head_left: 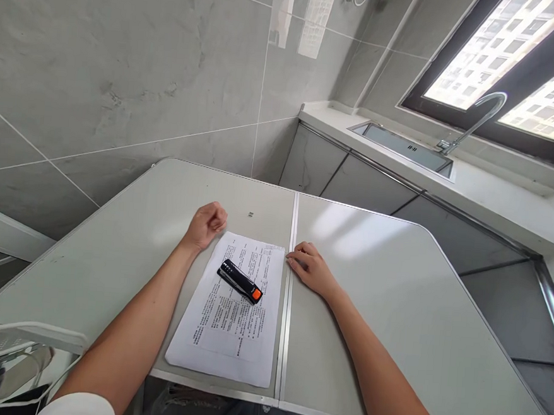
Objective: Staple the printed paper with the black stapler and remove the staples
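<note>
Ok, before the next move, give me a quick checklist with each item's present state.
1. Printed paper fully on the table: ok, inside the edge.
2. Stapler clear of the print: not ok, it covers some lines.
3. Left hand empty: cannot tell, curled fingers hide the palm.
4. Right hand off the stapler: ok, beside the paper's right edge.
5. Small piece beyond the paper identified: cannot tell, too small.

On the table (pixel 372 265), we are resting our left hand (pixel 206 224) left of the papers (pixel 254 361), our right hand (pixel 312 270) right of them; a stapler (pixel 238 279) is lying on top.
</note>
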The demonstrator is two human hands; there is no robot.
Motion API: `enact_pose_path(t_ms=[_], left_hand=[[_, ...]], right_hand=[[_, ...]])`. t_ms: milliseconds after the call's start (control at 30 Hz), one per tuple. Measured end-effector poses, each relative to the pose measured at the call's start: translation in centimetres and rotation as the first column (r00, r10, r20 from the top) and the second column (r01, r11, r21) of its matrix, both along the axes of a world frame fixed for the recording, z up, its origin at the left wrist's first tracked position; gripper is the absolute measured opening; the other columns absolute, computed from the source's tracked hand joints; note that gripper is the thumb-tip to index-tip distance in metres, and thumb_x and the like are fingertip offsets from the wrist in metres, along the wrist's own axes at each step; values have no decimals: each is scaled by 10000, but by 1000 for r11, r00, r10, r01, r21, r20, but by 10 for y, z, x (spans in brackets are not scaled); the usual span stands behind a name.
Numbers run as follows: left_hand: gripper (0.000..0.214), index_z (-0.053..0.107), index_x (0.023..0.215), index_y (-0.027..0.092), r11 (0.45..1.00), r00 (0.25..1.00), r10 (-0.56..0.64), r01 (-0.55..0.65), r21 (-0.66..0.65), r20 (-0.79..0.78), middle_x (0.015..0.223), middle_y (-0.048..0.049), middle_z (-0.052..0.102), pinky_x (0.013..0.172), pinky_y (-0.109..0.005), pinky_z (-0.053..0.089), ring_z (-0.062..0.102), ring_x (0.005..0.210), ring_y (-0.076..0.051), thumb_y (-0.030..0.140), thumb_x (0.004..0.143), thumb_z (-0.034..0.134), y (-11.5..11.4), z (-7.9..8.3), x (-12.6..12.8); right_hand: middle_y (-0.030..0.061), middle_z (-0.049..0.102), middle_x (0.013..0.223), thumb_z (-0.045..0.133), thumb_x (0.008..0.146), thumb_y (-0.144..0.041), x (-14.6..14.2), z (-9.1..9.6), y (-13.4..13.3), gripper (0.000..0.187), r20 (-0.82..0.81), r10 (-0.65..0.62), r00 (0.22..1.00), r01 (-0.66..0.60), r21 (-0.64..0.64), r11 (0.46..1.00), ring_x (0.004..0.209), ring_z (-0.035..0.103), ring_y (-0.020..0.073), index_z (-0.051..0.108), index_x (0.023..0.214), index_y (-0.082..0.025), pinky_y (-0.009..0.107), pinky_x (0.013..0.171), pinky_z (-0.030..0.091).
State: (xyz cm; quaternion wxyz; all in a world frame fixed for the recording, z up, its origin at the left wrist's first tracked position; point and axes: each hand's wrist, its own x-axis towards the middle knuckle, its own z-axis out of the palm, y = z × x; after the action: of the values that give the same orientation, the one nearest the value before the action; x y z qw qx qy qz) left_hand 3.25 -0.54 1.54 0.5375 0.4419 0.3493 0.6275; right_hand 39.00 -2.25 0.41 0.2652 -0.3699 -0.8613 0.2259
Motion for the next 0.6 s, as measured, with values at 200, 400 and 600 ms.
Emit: enact_pose_path(t_ms=[200,400,600], left_hand=[[227,750,874,204,978,678,-61,188,93,-733,870,-36,697,757,-320,481,594,804,-175,424,914,708,-1,-8,30],[146,813,940,277,921,425,23,342,184,-905,1077,-39,741,1022,-414,447,618,1066,-231,365,930,697,1,-14,34],[156,822,945,294,919,400,8,359,164,-917,1083,-30,751,1019,-412,449,635,1063,-228,380,935,693,3,-19,31]], right_hand=[[92,605,1109,474,1074,-357,3,0,1,280,55,-20,998,19,23,1000,1051,575,250,723,1178,-282,418,930,509],[94,603,1115,454,1078,-350,2,-4,1,301,87,-76,993,73,34,997,1070,576,259,715,1217,-300,431,936,519],[99,602,1126,437,1078,-350,3,-4,2,328,97,-98,990,96,29,995,1082,576,264,709,1259,-310,447,953,529]])
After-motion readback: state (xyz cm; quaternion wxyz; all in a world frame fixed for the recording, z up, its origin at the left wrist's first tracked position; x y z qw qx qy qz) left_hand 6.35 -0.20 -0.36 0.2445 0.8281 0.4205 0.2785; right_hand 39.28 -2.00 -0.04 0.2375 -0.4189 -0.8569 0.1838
